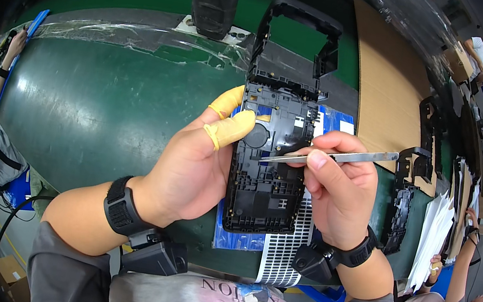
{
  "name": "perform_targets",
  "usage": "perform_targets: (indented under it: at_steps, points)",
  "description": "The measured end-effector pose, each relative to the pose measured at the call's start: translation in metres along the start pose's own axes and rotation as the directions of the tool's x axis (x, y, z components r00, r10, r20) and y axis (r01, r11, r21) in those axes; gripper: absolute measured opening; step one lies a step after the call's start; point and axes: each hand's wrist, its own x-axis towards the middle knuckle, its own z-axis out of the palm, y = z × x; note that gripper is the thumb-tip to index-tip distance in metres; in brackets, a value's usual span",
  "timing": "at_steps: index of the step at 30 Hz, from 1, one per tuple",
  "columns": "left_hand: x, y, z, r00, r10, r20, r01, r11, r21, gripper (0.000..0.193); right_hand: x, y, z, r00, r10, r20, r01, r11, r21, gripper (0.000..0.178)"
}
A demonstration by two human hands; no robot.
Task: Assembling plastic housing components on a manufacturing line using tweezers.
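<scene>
A long black plastic housing (pixel 266 191) with ribs, small brass-coloured inserts and an open frame at its far end is held up in front of me. My left hand (pixel 194 157) grips its left edge, with yellow finger cots on the thumb and a finger. In my right hand (pixel 341 190) a pair of metal tweezers (pixel 355 157) is pinched between thumb and fingers. The tips point left over the middle of the housing, by a small dark blue patch; whether they touch or hold anything I cannot tell. Below the housing lies a sheet of small dark labels (pixel 282 262).
A blue board (pixel 239 241) lies under the label sheet on the green table (pixel 107 95). More black housings (pixel 400 204) stand to the right, near cardboard (pixel 381 78) and white sheets (pixel 437 228). A wrapped post (pixel 212 5) rises at the back. People work at both sides.
</scene>
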Motion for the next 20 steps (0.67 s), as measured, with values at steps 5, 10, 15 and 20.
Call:
perform_targets:
  at_steps: [5,10,15,20]
  points:
    - [0.0,0.0,-0.001,1.0,-0.002,0.023,0.002,1.0,0.011,0.042,0.0,0.001,-0.001,1.0,-0.007,0.009,0.007,1.0,-0.008,0.018]
    - [0.0,-0.001,-0.001,1.0,-0.001,0.022,0.001,1.0,0.012,0.042,0.0,0.002,-0.001,1.0,-0.009,-0.007,0.009,1.0,-0.023,0.017]
    - [0.001,-0.001,0.001,1.0,-0.009,0.026,0.01,1.0,-0.012,0.043,0.0,0.002,-0.003,0.999,-0.006,-0.037,0.004,0.999,-0.034,0.014]
    - [0.006,-0.001,-0.007,1.0,0.002,0.0,-0.002,0.999,0.05,0.045,0.006,-0.009,-0.014,0.993,-0.098,-0.063,0.102,0.993,0.06,0.015]
